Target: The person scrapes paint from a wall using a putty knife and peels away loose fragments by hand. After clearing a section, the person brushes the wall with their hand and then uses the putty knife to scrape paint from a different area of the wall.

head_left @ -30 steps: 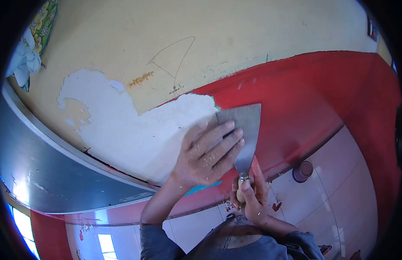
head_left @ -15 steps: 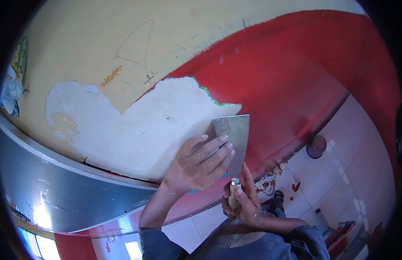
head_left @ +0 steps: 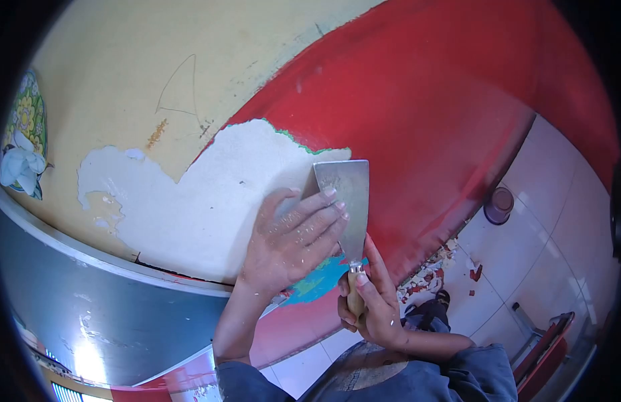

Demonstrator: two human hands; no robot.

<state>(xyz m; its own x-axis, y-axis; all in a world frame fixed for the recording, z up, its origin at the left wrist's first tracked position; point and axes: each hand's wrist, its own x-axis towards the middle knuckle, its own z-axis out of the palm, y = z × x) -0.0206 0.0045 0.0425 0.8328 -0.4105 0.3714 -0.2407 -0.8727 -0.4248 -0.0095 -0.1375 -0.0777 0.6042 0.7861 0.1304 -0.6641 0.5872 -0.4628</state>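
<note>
My right hand (head_left: pixel 374 308) is wrapped round the wooden handle of a wide scraper (head_left: pixel 354 214). Its flat metal blade points up the wall, with its broad edge just below the green-fringed edge of a bare whitish patch (head_left: pixel 210 208). My left hand (head_left: pixel 290 238) lies with fingers stretched out, the fingertips on the left side of the blade. Bits of paint dust stick to the back of this hand. Red paint (head_left: pixel 444 127) covers the wall right of the blade, and a teal patch (head_left: pixel 317 281) shows below my left hand.
A dark board (head_left: pixel 123 315) with a metal frame runs along the lower left. Paint chips (head_left: pixel 431 271) lie on the tiled floor by the wall, near a small brown pot (head_left: pixel 499 206). A red folding chair (head_left: pixel 545 355) stands lower right. A flower decoration (head_left: pixel 24 164) hangs far left.
The view has shifted. The scraper blade's edge is slightly nearer the green-fringed edge of the patch, and the handle stands straighter. More of the teal patch shows. Both hands keep their hold.
</note>
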